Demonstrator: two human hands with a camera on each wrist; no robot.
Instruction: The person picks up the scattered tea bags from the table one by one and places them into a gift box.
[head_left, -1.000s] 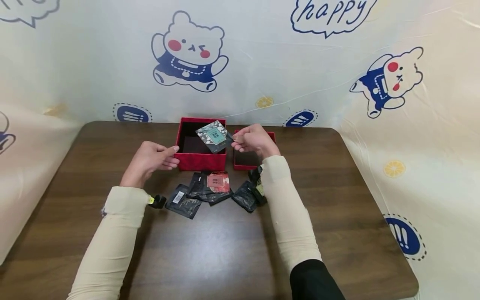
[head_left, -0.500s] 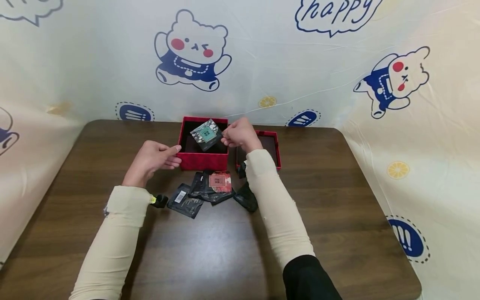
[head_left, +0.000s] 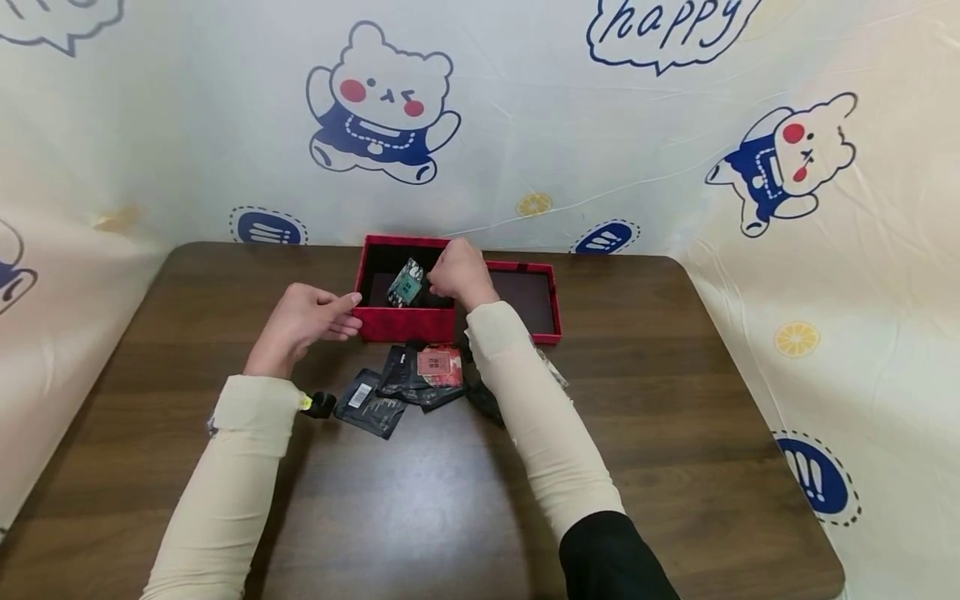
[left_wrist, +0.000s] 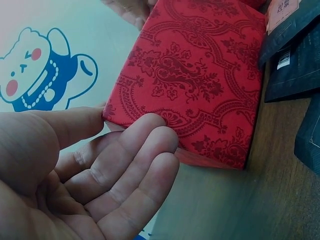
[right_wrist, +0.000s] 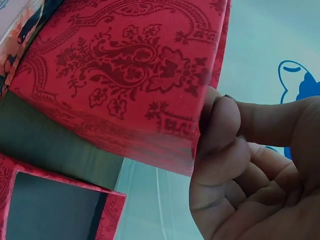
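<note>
A red patterned box (head_left: 405, 323) with a dark inside stands at the table's back. My left hand (head_left: 307, 315) holds it at the front left, thumb at the rim and fingers along the outer side; in the left wrist view those fingers (left_wrist: 155, 140) overlap the red wall. My right hand (head_left: 459, 271) is at the box's right side with its fingertips over the opening. It pinches a small dark sachet (head_left: 407, 283) with a green label, which hangs tilted inside the box. In the right wrist view the box hides the sachet from my right hand (right_wrist: 240, 160).
Several dark sachets (head_left: 371, 404) lie in front of the box, one with a red label (head_left: 440, 365). My right forearm partly covers others. A shallow red lid (head_left: 557, 304) lies just right of the box. A printed curtain hangs behind the wooden table (head_left: 420, 517).
My right hand has moved left and the sachet has gone from above the box's right part down into it, tilting steeper. My left hand has stayed at the box.
</note>
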